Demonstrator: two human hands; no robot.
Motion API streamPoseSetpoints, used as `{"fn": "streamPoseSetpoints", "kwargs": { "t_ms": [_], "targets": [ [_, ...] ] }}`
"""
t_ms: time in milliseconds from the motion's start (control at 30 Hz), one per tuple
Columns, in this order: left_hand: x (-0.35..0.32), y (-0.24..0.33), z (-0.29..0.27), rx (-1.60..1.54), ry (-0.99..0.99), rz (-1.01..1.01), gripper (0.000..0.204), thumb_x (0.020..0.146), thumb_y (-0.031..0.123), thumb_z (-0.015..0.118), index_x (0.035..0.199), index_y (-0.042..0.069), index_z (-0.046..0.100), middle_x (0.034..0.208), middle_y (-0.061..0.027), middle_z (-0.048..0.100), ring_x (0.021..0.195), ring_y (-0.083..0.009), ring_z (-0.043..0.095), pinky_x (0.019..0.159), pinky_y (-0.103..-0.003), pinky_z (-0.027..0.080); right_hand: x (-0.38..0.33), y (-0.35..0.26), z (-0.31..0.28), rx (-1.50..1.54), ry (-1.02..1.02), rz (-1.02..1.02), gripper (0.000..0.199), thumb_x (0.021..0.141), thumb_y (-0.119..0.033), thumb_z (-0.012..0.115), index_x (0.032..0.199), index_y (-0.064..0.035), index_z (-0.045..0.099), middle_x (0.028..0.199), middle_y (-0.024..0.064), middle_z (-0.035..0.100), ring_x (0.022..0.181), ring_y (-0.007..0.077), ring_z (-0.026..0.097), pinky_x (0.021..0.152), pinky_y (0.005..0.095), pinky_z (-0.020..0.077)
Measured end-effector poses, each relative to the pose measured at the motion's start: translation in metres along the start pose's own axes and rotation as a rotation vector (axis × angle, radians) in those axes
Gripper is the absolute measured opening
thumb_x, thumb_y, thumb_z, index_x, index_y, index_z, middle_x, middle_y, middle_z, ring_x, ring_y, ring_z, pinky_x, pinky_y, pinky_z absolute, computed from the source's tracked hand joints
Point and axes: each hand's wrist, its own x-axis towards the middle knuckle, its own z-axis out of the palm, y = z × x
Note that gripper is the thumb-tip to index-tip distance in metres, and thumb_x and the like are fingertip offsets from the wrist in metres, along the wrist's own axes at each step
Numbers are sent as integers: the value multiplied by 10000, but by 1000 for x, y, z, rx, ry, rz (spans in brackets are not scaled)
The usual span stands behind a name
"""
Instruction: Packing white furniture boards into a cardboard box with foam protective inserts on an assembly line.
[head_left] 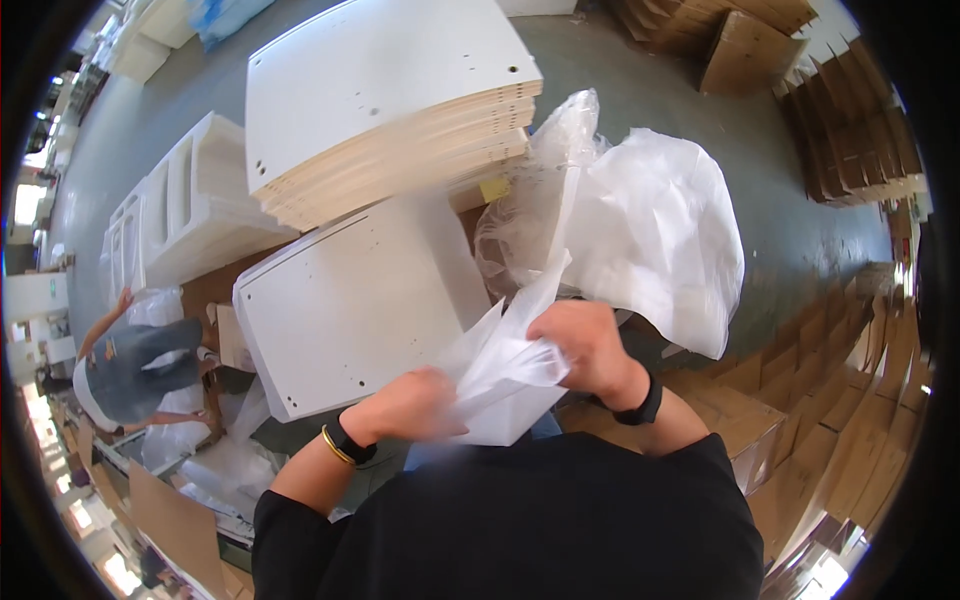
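Observation:
My right hand (585, 345) is closed on a thin white foam sheet (510, 375), which bunches up in front of my body. At the sheet's left side is my left hand (415, 405), blurred by motion, and its fingers are too smeared to read. Just beyond, to the left, lies a white panel (350, 310) with small drilled holes, a white wrapping edge showing around it. Behind it rises a stack of similar white panels (390, 80) with pale wood-coloured edges.
A large heap of white foam sheeting (660, 230) and clear plastic film (520, 230) sits to the right. White slotted pieces (190, 200) stand at the left, near another person (140, 370) handling clear plastic. Stacked cardboard (850, 120) lines the right side.

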Motion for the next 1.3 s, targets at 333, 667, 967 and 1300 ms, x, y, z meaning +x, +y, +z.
{"fn": "streamPoseSetpoints", "kwargs": {
  "t_ms": [333, 667, 967, 1300],
  "targets": [
    [-179, -49, -26, -1032, 351, -357, 145, 775, 135, 664, 834, 31, 582, 784, 21, 562, 721, -46, 506, 660, -198, 416, 78, 26, 49, -211, -221, 26, 291, 593, -73, 664, 878, -57, 609, 817, 117, 622, 771, 298, 598, 677, 328, 476],
    [-279, -217, -75, -913, 560, -613, 123, 844, 169, 589, 868, 71, 520, 773, 39, 533, 691, -32, 496, 596, -181, 403, 164, 106, 170, -332, -546, 282, 469, 678, -140, 681, 1124, -99, 541, 1020, 133, 607, 969, 292, 552, 840, 347, 434],
    [-258, -298, -134, 23, 458, -805, 291, 756, 281, 655, 675, 12, 580, 624, -64, 564, 587, -153, 515, 538, -296, 401, 102, 13, 249, -542, -679, -188, 580, 742, -293, 649, 1272, -205, 431, 1235, 60, 483, 1203, 249, 386, 1043, 484, 216],
    [-253, -318, -158, 783, 1067, -892, 247, 754, 150, 615, 986, 112, 537, 965, -95, 566, 961, -293, 510, 819, -417, 402, -5, 93, 263, -612, -927, 226, 556, 774, -189, 559, 1304, -232, 394, 1413, -6, 286, 1321, 225, 221, 1062, 516, 174]
  ]
}}
